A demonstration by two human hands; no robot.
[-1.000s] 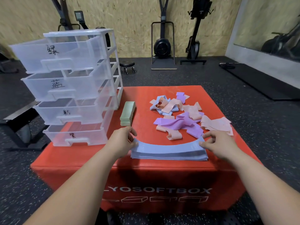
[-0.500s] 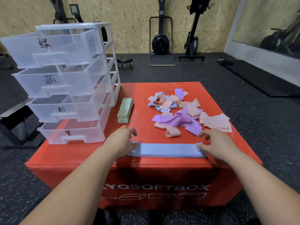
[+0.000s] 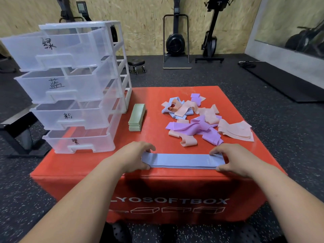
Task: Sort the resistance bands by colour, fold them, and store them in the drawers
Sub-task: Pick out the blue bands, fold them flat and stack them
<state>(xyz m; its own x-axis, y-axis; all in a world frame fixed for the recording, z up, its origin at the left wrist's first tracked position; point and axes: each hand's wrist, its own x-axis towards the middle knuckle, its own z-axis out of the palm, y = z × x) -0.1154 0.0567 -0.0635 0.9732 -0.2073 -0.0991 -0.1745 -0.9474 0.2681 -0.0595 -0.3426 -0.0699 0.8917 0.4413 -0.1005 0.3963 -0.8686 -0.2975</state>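
Note:
A flat stack of blue bands [image 3: 182, 160] lies straight along the near edge of the red soft box [image 3: 98, 162]. My left hand [image 3: 134, 157] holds its left end between fingers and thumb. My right hand [image 3: 231, 159] holds the right end the same way. A neat pile of folded green bands [image 3: 137, 117] sits beside the clear drawer unit [image 3: 73, 90], whose four labelled drawers stand pulled open. A loose heap of pink, purple and blue bands [image 3: 201, 120] lies at the back right of the box.
Rowing machines [image 3: 175, 41] and a small wheeled stool [image 3: 136, 64] stand against the wooden wall behind. A black bench frame [image 3: 19, 130] is on the floor to the left. A dark mat [image 3: 284, 79] lies at the right.
The blue stack was bowed upward in the middle a second ago; it now lies straight and flat, squared up between my hands. My view has shifted slightly.

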